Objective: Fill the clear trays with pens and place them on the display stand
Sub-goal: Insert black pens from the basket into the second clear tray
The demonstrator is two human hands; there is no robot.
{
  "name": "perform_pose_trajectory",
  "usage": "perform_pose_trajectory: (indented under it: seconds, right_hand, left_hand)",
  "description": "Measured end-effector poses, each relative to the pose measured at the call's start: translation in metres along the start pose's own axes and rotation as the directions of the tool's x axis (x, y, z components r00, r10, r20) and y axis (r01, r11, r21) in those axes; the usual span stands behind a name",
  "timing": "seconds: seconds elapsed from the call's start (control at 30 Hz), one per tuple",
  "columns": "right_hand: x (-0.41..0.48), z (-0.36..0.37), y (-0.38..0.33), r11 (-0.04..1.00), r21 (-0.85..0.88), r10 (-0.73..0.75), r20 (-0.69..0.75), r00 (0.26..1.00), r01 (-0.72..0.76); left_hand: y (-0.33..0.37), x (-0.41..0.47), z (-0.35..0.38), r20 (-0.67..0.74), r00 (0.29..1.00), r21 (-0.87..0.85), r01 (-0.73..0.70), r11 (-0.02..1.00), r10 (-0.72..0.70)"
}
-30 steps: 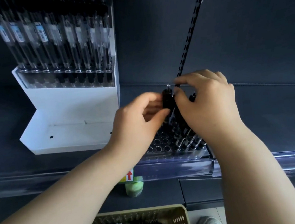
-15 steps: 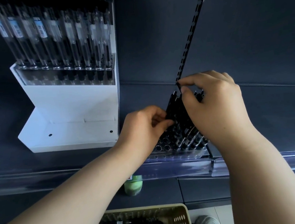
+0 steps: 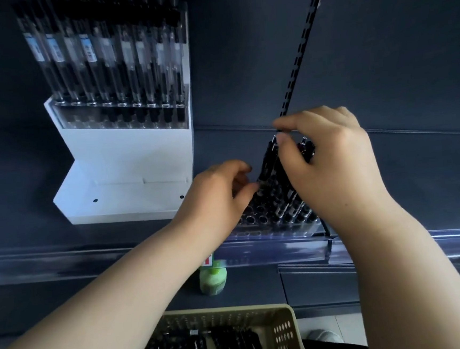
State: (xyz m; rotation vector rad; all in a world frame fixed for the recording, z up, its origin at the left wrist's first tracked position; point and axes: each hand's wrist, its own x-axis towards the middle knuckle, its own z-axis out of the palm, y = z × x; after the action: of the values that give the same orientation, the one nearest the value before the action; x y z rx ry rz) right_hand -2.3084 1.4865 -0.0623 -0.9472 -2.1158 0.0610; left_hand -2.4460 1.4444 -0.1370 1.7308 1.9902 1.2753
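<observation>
A: Ctr frame: pens (image 3: 271,170) gripped by curled R hand (image 3: 330,162); pinched lower down than 1 s ago by L hand (image 3: 217,197).
B: Judged part-filled: tray (image 3: 267,231) under them; stand (image 3: 128,166), upper left, not yet reached.

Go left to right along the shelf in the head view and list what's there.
White display stand → left hand → clear tray of black pens → right hand, pinching the top of one pen.
</observation>
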Motion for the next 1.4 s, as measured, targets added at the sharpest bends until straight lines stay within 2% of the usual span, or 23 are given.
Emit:
perform_pose_trajectory:
  seconds: [0.13,0.2,0.37,0.53,0.7,0.93,1.03,1.13,1.4]
  right_hand:
    - [-0.025,0.003,-0.012,0.985,-0.001,-0.170,-0.050,0.984,0.170]
    - [-0.044,0.006,-0.020,0.973,0.024,-0.231,-0.023,0.973,0.231]
    - [-0.086,0.017,-0.034,0.969,0.059,-0.246,0.175,0.953,0.239]
    - [-0.141,0.024,-0.042,0.993,0.072,-0.114,0.356,0.928,0.094]
    - [-0.198,0.040,-0.053,0.998,-0.013,0.054,0.545,0.837,-0.056]
    - [-0.260,0.059,-0.058,0.967,-0.207,0.254,0.773,0.582,-0.147]
    - [-0.269,0.061,-0.053,0.949,-0.252,0.314,0.817,0.484,-0.191]
    - [-0.268,0.065,-0.045,0.927,-0.284,0.368,0.820,0.439,-0.245]
    - [-0.265,0.094,-0.034,0.901,-0.297,0.412,0.814,0.409,-0.317]
  left_hand:
    - [-0.002,-0.025,-0.028,-0.013,0.990,0.257,-0.132,0.957,0.140]
    - [-0.003,-0.041,-0.040,0.019,0.986,0.385,-0.159,0.909,0.165]
    - [-0.010,-0.093,-0.056,0.130,0.991,0.491,-0.102,0.865,0.043]
    - [-0.014,-0.155,-0.058,0.169,0.983,0.465,-0.011,0.885,-0.077]
    - [-0.024,-0.199,-0.055,0.209,0.951,0.451,0.112,0.885,-0.227]
    - [-0.050,-0.227,-0.042,0.345,0.818,0.510,0.248,0.824,-0.460]
    - [-0.059,-0.234,-0.032,0.384,0.771,0.589,0.219,0.778,-0.508]
    - [-0.066,-0.235,-0.021,0.429,0.721,0.646,0.176,0.743,-0.544]
    - [-0.085,-0.230,0.022,0.467,0.622,0.638,0.256,0.726,-0.629]
